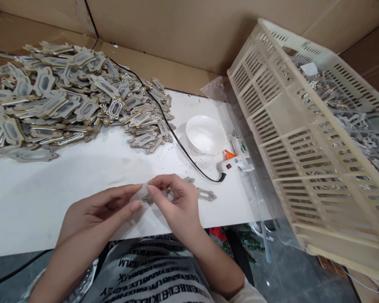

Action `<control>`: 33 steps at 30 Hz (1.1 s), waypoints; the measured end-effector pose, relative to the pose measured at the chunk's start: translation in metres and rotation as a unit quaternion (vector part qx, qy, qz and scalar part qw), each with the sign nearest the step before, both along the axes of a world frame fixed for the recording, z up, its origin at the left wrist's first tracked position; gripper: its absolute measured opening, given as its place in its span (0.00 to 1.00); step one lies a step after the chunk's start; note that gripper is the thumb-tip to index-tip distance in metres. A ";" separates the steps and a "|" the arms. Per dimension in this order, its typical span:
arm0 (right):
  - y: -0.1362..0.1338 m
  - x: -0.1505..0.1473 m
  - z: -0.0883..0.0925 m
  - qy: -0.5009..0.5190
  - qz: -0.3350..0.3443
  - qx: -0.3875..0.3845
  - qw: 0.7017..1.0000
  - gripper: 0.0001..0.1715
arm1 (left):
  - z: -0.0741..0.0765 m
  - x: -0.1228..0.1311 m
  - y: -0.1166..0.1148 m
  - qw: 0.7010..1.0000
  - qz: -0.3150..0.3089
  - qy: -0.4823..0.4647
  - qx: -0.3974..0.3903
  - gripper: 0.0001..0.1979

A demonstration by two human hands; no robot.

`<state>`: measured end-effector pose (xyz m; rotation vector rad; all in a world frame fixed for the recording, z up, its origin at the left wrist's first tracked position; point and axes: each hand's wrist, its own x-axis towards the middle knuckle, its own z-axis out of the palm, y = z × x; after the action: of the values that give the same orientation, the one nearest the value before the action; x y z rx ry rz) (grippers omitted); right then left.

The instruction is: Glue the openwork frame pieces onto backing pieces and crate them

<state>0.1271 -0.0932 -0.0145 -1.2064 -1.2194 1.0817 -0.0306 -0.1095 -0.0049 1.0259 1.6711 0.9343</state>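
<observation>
Close to the table's front edge, my left hand [104, 210] pinches a small translucent whitish piece [140, 192] between thumb and fingers. The fingertips of my right hand [180, 204] are closed on the other end of the same piece. Its exact kind cannot be made out. Partly behind my right hand lie flat ornate grey frame plates [207, 194] with oval openings; my fingers hide some of them. A white glue gun [235, 164] with an orange trigger rests on its side beyond my right hand.
A large heap of ornate frame plates [60, 92] covers the back left of the white table [28, 202]. A black cord [164, 115] runs from the heap to the glue gun. Beside it stands a white bowl [206, 134]. A beige plastic crate [290, 126] with metallic-looking pieces stands at right.
</observation>
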 end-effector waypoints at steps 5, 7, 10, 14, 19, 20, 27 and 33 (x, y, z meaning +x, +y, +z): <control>-0.008 0.021 0.000 -0.025 -0.029 0.033 0.999 0.06 | -0.002 0.002 0.000 1.000 -0.002 0.005 0.006 0.11; -0.014 0.035 -0.003 -0.049 -0.064 0.039 0.996 0.05 | -0.003 -0.001 0.001 0.997 -0.047 0.045 0.033 0.09; -0.022 0.055 -0.006 -0.126 -0.097 0.027 0.987 0.05 | -0.004 -0.007 0.001 0.971 -0.181 0.104 0.111 0.07; -0.030 0.068 -0.006 -0.229 -0.068 0.047 0.970 0.09 | -0.007 -0.005 -0.005 0.907 -0.323 0.158 0.217 0.13; -0.036 0.068 -0.007 -0.286 -0.068 0.071 0.953 0.07 | -0.017 0.012 -0.014 0.822 -0.401 0.284 0.288 0.23; -0.037 0.067 -0.008 -0.297 -0.074 0.076 0.949 0.07 | -0.019 0.015 -0.015 0.805 -0.403 0.311 0.303 0.25; -0.043 0.056 -0.015 -0.357 -0.090 0.144 0.918 0.09 | -0.014 0.024 -0.016 0.723 -0.403 0.453 0.332 0.30; -0.044 0.049 -0.022 -0.368 -0.102 0.158 0.910 0.09 | -0.008 0.021 -0.013 0.700 -0.408 0.473 0.345 0.29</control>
<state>0.1766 -0.1373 -0.0361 -1.4929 -1.7032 0.2294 -0.0097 -0.1228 -0.0134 2.8359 1.2299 0.3537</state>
